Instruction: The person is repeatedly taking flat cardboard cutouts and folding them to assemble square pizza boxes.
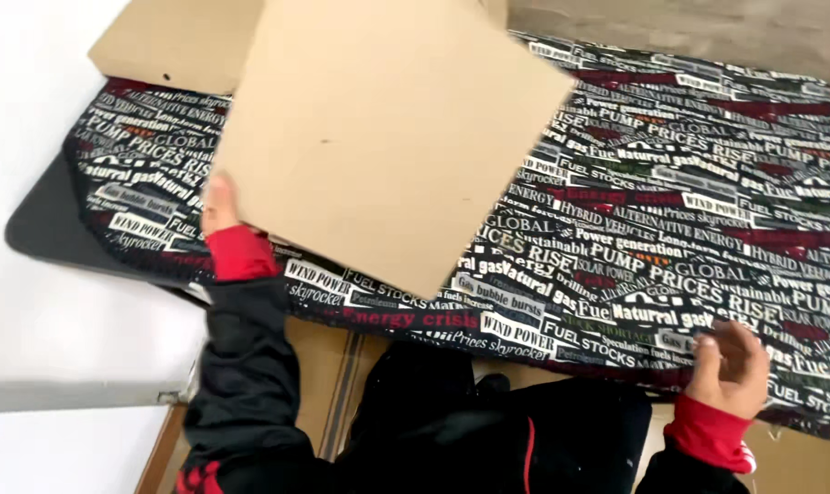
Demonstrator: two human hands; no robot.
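My left hand (219, 205) grips the lower left edge of a large flat tan cardboard sheet (378, 128), which is lifted and tilted above a table. A black cloth printed with white, red and green lettering (671, 210) covers that table. Resting on the cloth's near edge at the lower right is my right hand (732, 359), its fingers curled over the fabric. Both arms wear black sleeves with red cuffs.
A second tan cardboard piece (172, 41) lies at the table's far left corner. The dark table top (44, 229) shows bare at the left beyond the cloth. White floor or wall is at the left; brown cardboard lies under the table's near side.
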